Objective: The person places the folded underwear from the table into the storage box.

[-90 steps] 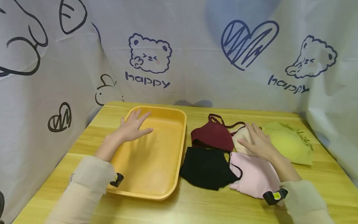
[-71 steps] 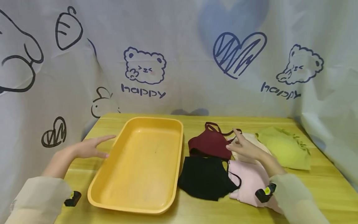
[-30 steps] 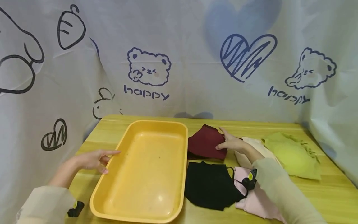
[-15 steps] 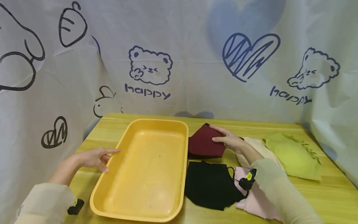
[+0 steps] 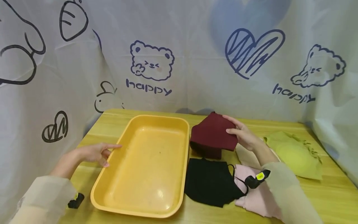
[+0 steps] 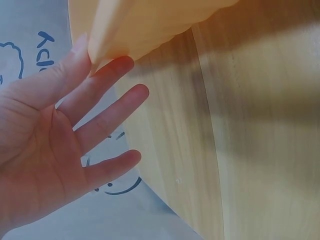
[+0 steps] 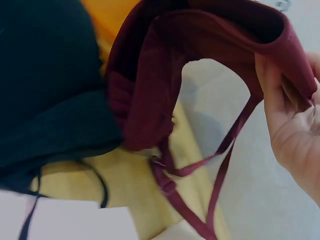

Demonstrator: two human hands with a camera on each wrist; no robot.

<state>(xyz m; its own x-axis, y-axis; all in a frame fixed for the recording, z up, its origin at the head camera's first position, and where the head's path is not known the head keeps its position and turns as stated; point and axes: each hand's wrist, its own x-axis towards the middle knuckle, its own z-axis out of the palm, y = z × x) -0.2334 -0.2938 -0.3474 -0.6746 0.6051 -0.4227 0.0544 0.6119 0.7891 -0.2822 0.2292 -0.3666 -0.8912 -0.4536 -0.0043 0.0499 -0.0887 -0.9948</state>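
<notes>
The step in hand looked to be picking up the burgundy, soft-fabric bra with thin straps [image 5: 213,132], pinched at its edge nearest the right hand [image 5: 246,137]. That hand's thumb and fingers were closed on the folded cloth with little gap. Most of the bra lay left of those fingertips, raised beside the yellow, rectangular plastic tray [image 5: 148,165]; whether its lower fold was clear of the wooden tabletop [image 5: 332,199] could not be told.

The next move called, I judged, for a firm pinch and for keeping the loose straps [image 7: 179,199], which trailed from the fingertips toward the wrist, from catching on neighbours.

The bra's long axis ran roughly crosswise, from the right fingertips toward the tray. Its peaked edge pointed away from the person, just beside the fingertips; its dark, folded underside faced the person.

The left hand [image 5: 93,154] had fingers fairly straight and spread, the index reaching over the tray's rim, touching it without a closed grasp. Nearer the person than the right fingertips lay a black fabric garment with thin straps [image 5: 213,182].
</notes>
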